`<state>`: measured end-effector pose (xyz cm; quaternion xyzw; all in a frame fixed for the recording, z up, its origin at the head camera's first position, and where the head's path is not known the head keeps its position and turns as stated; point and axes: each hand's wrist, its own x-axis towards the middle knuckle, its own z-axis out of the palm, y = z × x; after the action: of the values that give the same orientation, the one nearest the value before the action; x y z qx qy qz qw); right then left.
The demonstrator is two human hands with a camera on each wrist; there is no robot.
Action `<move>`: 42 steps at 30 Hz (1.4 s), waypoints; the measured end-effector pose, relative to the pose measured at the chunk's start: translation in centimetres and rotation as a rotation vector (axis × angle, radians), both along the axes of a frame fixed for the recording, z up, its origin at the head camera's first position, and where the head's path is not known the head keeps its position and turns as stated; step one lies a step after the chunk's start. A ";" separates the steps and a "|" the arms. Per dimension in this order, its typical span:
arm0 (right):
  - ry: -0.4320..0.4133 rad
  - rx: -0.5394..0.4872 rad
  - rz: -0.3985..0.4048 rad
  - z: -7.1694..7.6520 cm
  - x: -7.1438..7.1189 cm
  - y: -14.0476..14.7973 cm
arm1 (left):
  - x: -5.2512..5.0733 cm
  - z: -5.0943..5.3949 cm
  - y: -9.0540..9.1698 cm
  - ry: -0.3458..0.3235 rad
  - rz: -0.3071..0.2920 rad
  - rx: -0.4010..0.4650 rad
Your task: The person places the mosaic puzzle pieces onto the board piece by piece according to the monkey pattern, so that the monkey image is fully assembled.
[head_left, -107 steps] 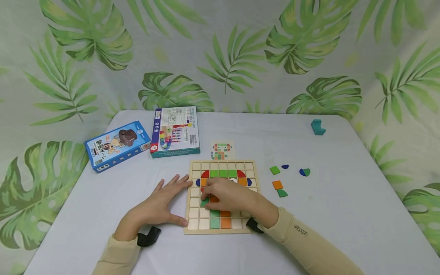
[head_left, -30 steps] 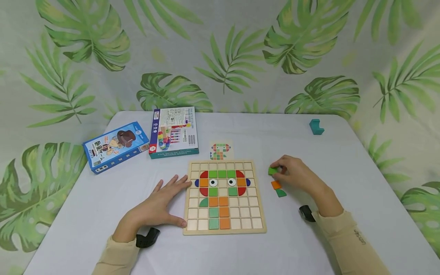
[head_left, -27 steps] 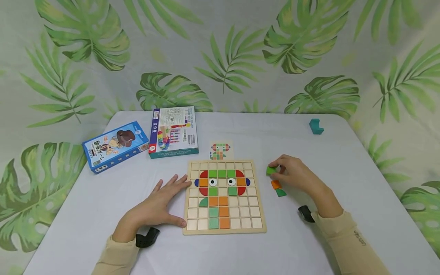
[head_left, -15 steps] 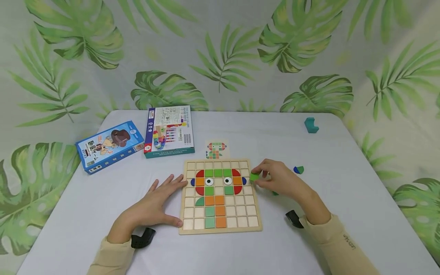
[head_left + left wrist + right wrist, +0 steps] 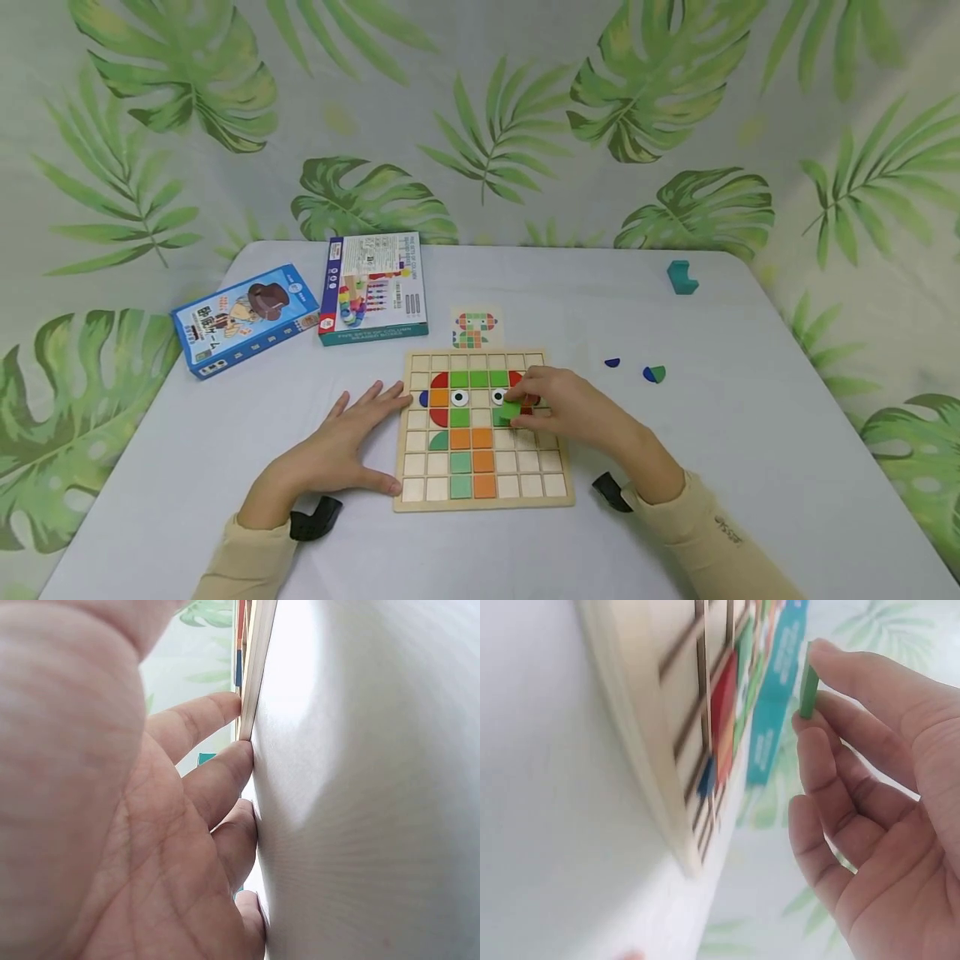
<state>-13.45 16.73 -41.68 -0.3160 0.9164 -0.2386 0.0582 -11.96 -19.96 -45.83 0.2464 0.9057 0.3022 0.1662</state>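
Observation:
A wooden grid board (image 5: 562, 490) lies on the table, with red, green, orange and blue tiles and two eye tiles set in its cells. My right hand (image 5: 577, 408) pinches a green square tile (image 5: 511, 411) between thumb and fingers over the board's right half. In the right wrist view, the green square tile (image 5: 808, 688) is held on edge, apart from the board (image 5: 641, 712). Spread along the board's left edge, my left hand (image 5: 330, 450) touches it with thumb and fingertips. The left wrist view shows its fingers (image 5: 217, 780) against the board's side and the table.
A pattern card (image 5: 477, 327) lies behind the board. Two boxes, one blue (image 5: 243, 321) and one white (image 5: 375, 287), stand back left. Right of the board lie a blue half-circle (image 5: 612, 362) and a blue-and-green pair of pieces (image 5: 655, 374). A teal block (image 5: 682, 277) stands far right.
My right hand has placed a green quarter piece at the board's left, picked up the green square tile from the right, and carried it left over the board. My left hand has stayed at the edge.

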 end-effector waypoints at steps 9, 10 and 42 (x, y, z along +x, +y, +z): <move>-0.068 -0.008 0.079 -0.6 0.7 -3.3 | 0.1 0.1 0.1 -0.011 0.001 -0.001; -0.077 -0.007 0.084 -0.5 0.8 -3.7 | 0.0 0.1 0.1 -0.013 0.000 0.000; -0.060 0.086 0.275 -1.5 2.0 -9.2 | -0.1 -0.1 -0.1 0.003 -0.018 -0.004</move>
<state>-11.48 7.50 -43.20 -0.4284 0.8718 -0.1982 0.1310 -12.06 -20.08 -45.89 0.2548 0.9042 0.2986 0.1682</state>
